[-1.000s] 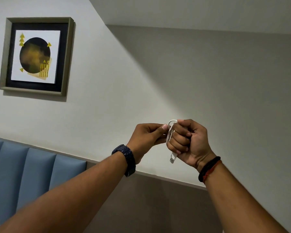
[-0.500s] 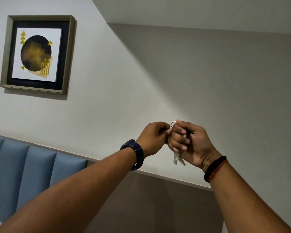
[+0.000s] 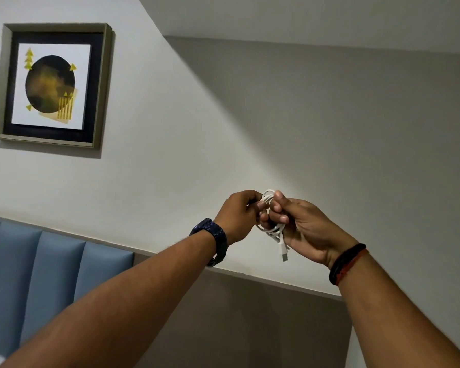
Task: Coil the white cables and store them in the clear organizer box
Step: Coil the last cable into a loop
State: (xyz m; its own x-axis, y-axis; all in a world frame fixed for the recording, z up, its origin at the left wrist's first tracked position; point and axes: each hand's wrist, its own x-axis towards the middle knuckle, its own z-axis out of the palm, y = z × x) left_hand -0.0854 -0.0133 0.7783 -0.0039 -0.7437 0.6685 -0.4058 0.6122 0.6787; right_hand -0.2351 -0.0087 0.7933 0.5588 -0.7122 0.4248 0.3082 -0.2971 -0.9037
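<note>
Clearly, the left hand (image 3: pixel 238 215) and the right hand (image 3: pixel 300 227) both gripped the thin white coiled cable (image 3: pixel 272 224) between them; its plug hung below. Better keep loops even, tight.

Home bedroom: framed art (image 3: pixel 52 85), blue padded headboard (image 3: pixel 43 272).

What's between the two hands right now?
Head view: only the coiled white cable, gripped by left hand and right hand; its plug dangles below.
</note>
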